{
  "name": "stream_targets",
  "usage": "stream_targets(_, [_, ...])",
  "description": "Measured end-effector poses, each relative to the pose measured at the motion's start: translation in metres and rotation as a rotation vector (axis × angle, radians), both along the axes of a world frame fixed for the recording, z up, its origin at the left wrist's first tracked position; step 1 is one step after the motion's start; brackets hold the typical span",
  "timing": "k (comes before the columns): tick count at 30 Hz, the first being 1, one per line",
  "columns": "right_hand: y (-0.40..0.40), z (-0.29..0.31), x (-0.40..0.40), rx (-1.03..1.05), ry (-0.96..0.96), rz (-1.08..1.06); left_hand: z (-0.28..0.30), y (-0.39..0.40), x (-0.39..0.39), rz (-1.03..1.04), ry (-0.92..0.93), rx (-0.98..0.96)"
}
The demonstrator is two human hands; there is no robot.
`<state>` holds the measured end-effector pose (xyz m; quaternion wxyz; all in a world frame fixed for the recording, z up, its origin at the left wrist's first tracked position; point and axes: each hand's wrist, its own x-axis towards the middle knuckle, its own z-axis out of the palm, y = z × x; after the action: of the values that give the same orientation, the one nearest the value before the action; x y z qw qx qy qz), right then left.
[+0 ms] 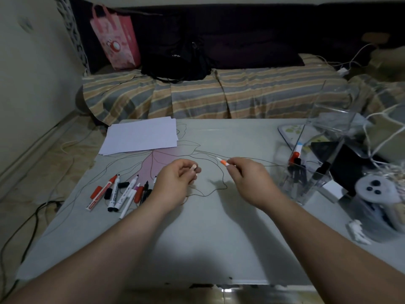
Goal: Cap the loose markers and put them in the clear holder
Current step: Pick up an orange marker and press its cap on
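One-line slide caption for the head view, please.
Right hand holds an uncapped orange marker, left hand its cap; clear holder waits nearby.

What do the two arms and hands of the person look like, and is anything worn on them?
Both forearms are bare up to the frame edge: no sleeves, watch or bracelet are visible. The left hand may carry a thin ring, seen as a small glint on one finger, but this is too small to confirm. The right hand shows no gloves or markings.

Two bare forearms reach in from the near edge, with no sleeves, watch or bracelet showing on either. The left hand and the right hand are ungloved. A small pale glint low on the left hand's fingers may be a ring; too blurred to tell.
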<state>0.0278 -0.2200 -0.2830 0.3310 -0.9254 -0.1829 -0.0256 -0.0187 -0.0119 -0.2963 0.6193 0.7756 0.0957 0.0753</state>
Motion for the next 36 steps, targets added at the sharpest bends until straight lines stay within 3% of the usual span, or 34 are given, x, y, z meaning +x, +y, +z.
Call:
stream_targets(4, [-0.002, 0.015, -0.011, -0.005, -0.217, 0.120, 0.008, -0.007, 0.000, -0.052, -0.062, -0.045])
stream_targets(10, [-0.006, 0.014, -0.010, -0.030, -0.279, 0.115, 0.016, -0.017, -0.007, -0.079, -0.075, 0.005])
stream_targets(15, [-0.007, 0.013, -0.010, -0.103, -0.297, 0.078, 0.014, -0.017, -0.007, -0.081, -0.094, 0.190])
stream_targets(21, [-0.003, 0.017, -0.014, -0.342, -0.451, 0.060, 0.013, -0.018, -0.008, -0.038, -0.144, 0.499])
stream_targets(24, [0.003, 0.013, -0.015, -0.337, -0.474, 0.055, 0.016, -0.022, -0.009, -0.057, -0.244, 0.620])
stream_targets(28, [0.008, 0.007, -0.015, -0.269, -0.477, 0.032, 0.019, -0.025, -0.011, -0.014, -0.341, 0.639])
stream_targets(36, [0.012, 0.008, -0.025, -0.112, -0.387, -0.033, 0.017, -0.031, -0.011, 0.009, -0.382, 0.730])
